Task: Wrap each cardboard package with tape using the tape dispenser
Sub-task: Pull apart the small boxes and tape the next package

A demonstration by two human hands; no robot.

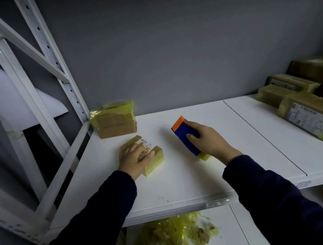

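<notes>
under left hand [135, 158] small package [153, 160], dispenser [186, 135] gripped right

Dim, vignetted wide-angle view; edges bowed and blurred; soft shadows beneath both hands.

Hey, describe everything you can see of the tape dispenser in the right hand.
The tape dispenser is a blue, plastic-looking block with an orange cap at its far end, and yellow tape shows at its near end. It points away and leftward, low over the white shelf; contact with the shelf is unclear. The right hand grips it from the right, fingers curled over its top.
</notes>
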